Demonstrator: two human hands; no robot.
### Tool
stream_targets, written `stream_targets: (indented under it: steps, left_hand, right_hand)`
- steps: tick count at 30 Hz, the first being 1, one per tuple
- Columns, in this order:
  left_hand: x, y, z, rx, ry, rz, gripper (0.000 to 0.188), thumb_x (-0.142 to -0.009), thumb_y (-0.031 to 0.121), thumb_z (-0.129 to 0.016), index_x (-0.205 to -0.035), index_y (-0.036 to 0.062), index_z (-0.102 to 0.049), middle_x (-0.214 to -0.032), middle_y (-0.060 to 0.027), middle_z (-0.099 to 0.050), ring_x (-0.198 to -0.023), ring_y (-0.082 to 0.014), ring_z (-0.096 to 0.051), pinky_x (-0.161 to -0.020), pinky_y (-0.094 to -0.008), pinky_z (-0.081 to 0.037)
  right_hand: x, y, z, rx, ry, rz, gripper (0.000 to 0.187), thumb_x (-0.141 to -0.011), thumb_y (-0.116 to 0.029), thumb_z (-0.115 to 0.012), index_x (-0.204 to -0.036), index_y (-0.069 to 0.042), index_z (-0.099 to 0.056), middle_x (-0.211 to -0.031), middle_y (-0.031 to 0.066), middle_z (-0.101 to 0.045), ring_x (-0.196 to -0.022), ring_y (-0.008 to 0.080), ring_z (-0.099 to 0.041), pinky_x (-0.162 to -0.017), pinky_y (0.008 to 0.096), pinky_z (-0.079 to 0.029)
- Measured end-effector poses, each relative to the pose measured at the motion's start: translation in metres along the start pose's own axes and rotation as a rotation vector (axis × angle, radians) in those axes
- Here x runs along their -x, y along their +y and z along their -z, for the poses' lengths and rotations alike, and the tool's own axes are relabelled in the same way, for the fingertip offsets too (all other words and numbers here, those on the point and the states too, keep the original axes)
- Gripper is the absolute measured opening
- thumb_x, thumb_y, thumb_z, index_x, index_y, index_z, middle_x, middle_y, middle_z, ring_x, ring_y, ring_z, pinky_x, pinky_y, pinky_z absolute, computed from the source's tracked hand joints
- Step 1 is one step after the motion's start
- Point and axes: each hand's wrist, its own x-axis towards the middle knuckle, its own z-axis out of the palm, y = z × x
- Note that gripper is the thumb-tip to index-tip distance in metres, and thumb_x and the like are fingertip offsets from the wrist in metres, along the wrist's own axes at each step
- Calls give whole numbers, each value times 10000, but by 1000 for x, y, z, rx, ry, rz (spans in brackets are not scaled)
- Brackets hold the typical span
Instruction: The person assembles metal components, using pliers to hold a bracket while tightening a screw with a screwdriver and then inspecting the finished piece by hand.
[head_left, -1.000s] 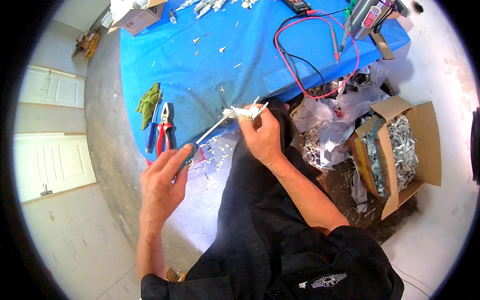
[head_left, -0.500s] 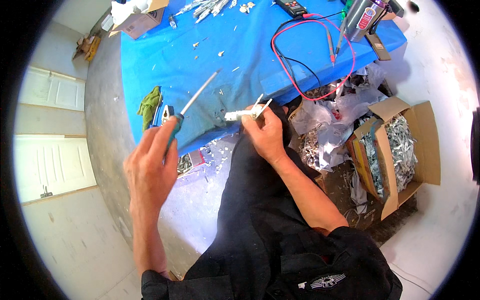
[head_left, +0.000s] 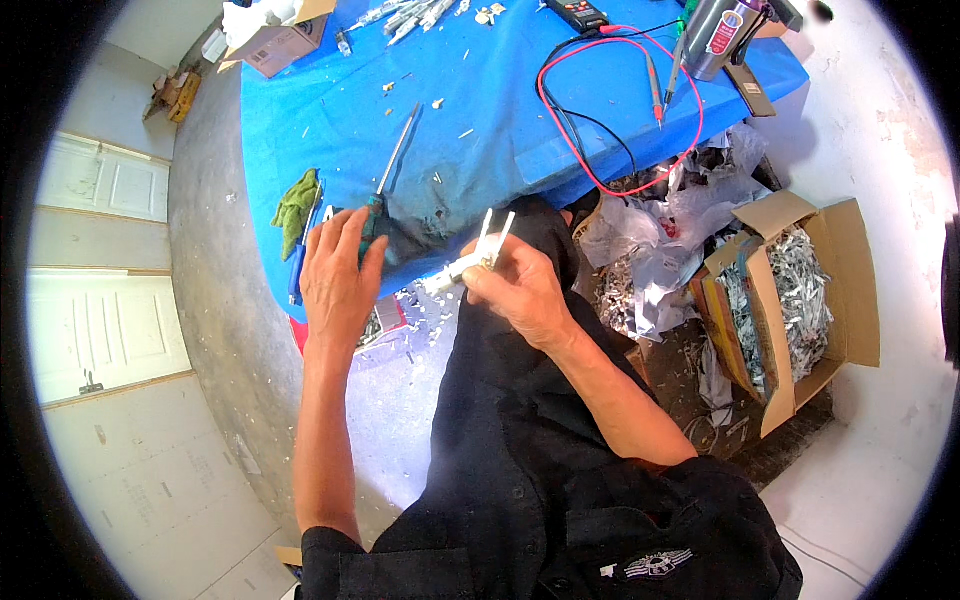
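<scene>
My left hand (head_left: 338, 268) is at the near left edge of the blue-covered table, fingers stretched and apart. Beside its index finger lies a screwdriver (head_left: 400, 150) with a teal handle, its metal shaft resting on the cloth and aimed away from me. A small tip of the pliers (head_left: 328, 213) shows past the fingers; the hand hides the rest. Above my lap, my right hand (head_left: 522, 292) grips a small white plastic part (head_left: 488, 245) between thumb and fingers. Two thin white prongs stick up from it, and its other end points left.
A green cloth (head_left: 296, 208) and a blue-handled tool (head_left: 299, 262) lie at the table's left edge. A meter (head_left: 578, 14) with red and black leads and a steel flask (head_left: 722, 42) stand far right. Below, a carton (head_left: 848, 290) holds whitish scraps beside plastic bags (head_left: 655, 245).
The screwdriver, held raised in my left hand before, now lies on the table, and that hand's fingers have spread. My right hand has moved slightly nearer with the white part, turning its prongs more upright.
</scene>
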Motion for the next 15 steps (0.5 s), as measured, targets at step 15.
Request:
stream_targets:
  steps: [15]
  left_hand:
    - [42, 69, 21, 1383, -381, 659, 201, -984, 138, -751, -1071, -42, -740, -836, -53, -719, -729, -96, -638, -667, -249, -522]
  right_hand:
    - [22, -12, -14, 63, -47, -74, 350, -970, -120, -769, -1244, 57, -640, -1044, 50, -708, -903, 100, -677, -809, 262, -558]
